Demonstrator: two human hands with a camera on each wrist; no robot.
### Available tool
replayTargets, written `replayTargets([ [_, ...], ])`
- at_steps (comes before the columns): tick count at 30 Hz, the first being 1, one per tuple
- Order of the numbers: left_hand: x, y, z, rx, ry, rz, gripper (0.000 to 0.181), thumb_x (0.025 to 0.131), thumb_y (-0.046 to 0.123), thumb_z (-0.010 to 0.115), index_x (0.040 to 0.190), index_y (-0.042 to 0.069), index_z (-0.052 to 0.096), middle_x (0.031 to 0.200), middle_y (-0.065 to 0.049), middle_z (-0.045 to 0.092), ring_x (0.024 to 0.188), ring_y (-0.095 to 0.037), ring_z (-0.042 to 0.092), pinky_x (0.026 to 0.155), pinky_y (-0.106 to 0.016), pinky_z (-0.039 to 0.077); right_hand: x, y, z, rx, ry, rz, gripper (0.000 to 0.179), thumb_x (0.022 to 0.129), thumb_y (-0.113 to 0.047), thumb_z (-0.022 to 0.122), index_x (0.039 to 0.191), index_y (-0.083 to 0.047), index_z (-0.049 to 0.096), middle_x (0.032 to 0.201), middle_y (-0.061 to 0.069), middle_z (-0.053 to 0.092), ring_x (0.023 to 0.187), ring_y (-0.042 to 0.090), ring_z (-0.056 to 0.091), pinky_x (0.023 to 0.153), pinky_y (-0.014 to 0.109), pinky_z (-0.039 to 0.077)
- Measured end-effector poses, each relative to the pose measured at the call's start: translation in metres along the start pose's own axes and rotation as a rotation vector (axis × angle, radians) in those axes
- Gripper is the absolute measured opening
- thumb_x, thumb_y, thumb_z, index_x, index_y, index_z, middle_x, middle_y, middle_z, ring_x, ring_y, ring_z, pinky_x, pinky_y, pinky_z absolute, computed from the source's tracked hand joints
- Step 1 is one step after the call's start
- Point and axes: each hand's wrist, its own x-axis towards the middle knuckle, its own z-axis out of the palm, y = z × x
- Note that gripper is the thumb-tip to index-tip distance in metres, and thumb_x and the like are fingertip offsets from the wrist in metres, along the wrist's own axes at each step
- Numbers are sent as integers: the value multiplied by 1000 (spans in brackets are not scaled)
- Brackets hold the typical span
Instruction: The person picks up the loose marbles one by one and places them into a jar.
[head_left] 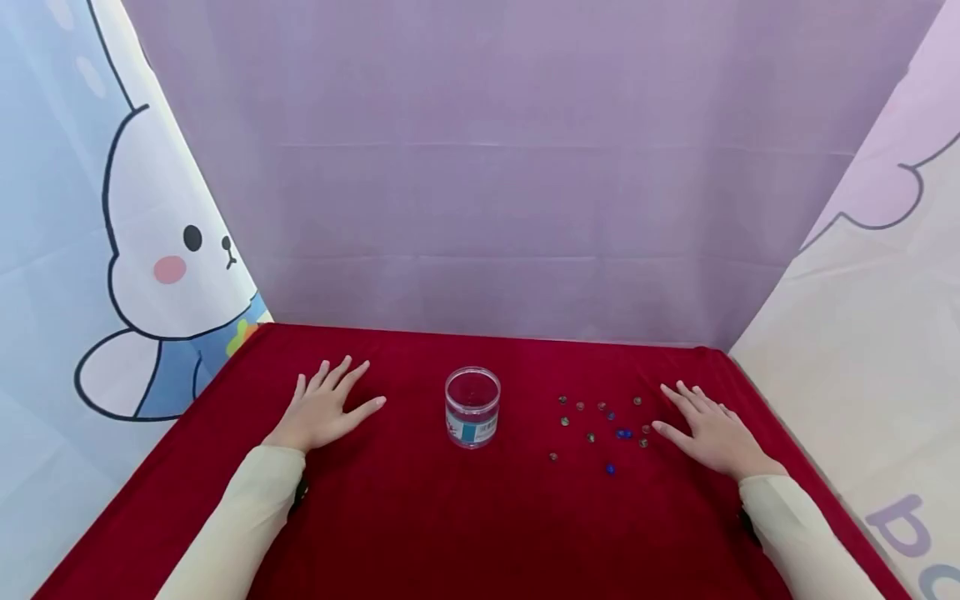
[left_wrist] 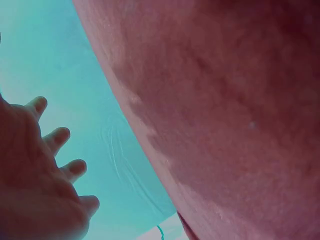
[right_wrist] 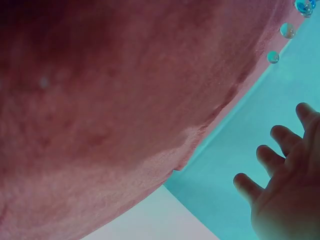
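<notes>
A clear plastic jar [head_left: 472, 408] with a blue and white label stands upright, its top uncovered, near the middle of the red cloth. To its right lie several small glass marbles, some dark blue [head_left: 624, 434], others clear with coloured swirls [head_left: 590, 437]. My left hand [head_left: 318, 412] is spread palm down left of the jar, holding nothing. On the other side, my right hand [head_left: 712, 433] lies with straight fingers just right of the marbles, apart from them. A few marbles [right_wrist: 287, 30] also show in the right wrist view.
Red cloth [head_left: 465, 533] covers the table. A purple curtain [head_left: 487, 167] hangs behind it. Printed fabric walls stand at both sides, with a cartoon rabbit [head_left: 165, 233] on the left one.
</notes>
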Motion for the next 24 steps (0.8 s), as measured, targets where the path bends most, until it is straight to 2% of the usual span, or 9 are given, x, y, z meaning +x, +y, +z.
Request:
replayTargets([
  [9,-3,10,1,-22,-2,28,89,93,72,47,159,14,30,162,-21,22,146,-51,12,113,-71,5,1,-1,1,15,1,-14,80,97,-58,55,155,-7,35,157,27,28,142,51,24,107,73,21],
  [19,0,20,10,-49,-4,81,90,92,71,49,158,12,31,160,-20,27,146,-47,17,114,-67,10,0,-5,1,5,62,-53,73,96,-53,59,149,-4,45,153,28,36,139,52,30,106,68,28],
  [24,1,26,11,-42,-4,103,89,92,70,49,157,11,33,161,-19,28,147,-45,19,115,-65,14,1,-6,2,8,64,-60,72,96,-53,59,147,-4,47,152,27,37,139,51,30,106,68,29],
])
